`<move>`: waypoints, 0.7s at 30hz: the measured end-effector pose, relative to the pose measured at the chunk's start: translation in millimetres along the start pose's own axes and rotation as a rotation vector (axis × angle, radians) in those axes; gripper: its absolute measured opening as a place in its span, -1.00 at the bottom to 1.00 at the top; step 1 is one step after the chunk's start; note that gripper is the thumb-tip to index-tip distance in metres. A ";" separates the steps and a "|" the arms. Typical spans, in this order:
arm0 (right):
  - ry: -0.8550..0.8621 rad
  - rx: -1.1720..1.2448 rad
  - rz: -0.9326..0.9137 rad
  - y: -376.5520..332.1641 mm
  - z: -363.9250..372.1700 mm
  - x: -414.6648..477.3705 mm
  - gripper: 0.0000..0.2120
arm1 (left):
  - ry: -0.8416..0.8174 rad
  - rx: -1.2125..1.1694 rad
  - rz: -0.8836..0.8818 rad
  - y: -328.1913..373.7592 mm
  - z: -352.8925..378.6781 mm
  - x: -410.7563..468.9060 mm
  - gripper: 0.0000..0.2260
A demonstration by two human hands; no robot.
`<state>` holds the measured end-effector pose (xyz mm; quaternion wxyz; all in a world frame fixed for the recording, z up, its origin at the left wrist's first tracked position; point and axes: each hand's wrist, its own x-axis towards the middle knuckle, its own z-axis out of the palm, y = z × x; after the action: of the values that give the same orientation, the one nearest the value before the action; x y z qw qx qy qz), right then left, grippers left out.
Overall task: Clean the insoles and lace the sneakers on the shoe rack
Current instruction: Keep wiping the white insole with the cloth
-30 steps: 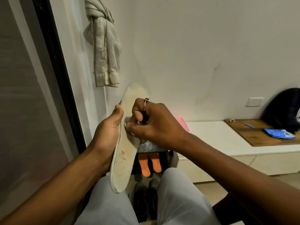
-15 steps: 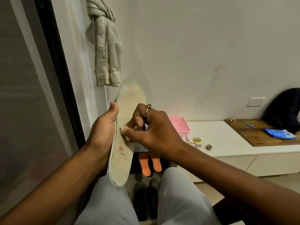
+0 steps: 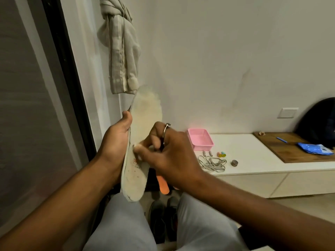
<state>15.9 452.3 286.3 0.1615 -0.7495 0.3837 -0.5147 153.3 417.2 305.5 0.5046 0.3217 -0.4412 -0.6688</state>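
A pale, dirty insole [image 3: 143,113] stands upright in front of me, heel end down over my lap. My left hand [image 3: 116,142] grips its left edge, thumb on the rim. My right hand [image 3: 166,153], with a ring on one finger, presses a small white wipe [image 3: 137,147] against the insole's middle. Grey laces [image 3: 212,163] lie coiled on the white bench [image 3: 253,154]. A pair of dark shoes [image 3: 163,216] sits on the floor between my knees. Orange insoles [image 3: 163,185] show behind my right wrist, partly hidden.
A pink tray [image 3: 200,142] sits on the bench by the wall, with small coloured bits and a metal cap near the laces. Farther right is a wooden board [image 3: 297,151] with a blue packet and a dark bag. A knotted cloth [image 3: 121,46] hangs on the wall.
My right hand has slid down the insole from its upper middle toward the printed heel area. The insole has tilted slightly, and the view has shifted to show the laces.
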 end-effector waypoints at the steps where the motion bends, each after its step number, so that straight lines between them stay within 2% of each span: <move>1: -0.018 -0.004 -0.022 -2.9 2.4 -7.7 -0.67 | 0.005 -0.008 -0.013 1.0 -0.7 1.3 -0.42; 5: -0.025 -0.073 -0.089 0.6 -3.5 3.9 -0.68 | 0.019 -0.006 -0.015 -1.5 -1.7 2.1 -0.46; 10: 0.119 -0.071 0.009 13.8 -12.6 34.9 -0.66 | -0.027 0.019 0.001 -4.6 8.6 -7.0 -0.53; 13: 0.045 -0.015 0.027 4.9 -2.2 15.4 -0.67 | 0.002 -0.011 0.000 1.6 5.9 -4.8 -0.47; 17: -0.080 0.007 -0.052 -10.7 7.5 -19.3 -0.65 | 0.055 -0.062 -0.066 6.3 -2.3 0.2 -0.39; 21: -0.111 0.053 -0.018 -8.9 0.8 -10.0 -0.65 | 0.081 -0.038 -0.077 3.9 -4.5 4.1 -0.35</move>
<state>18.5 465.4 285.1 0.1978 -0.7757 0.3537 -0.4837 157.6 411.7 307.3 0.5017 0.3558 -0.3950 -0.6824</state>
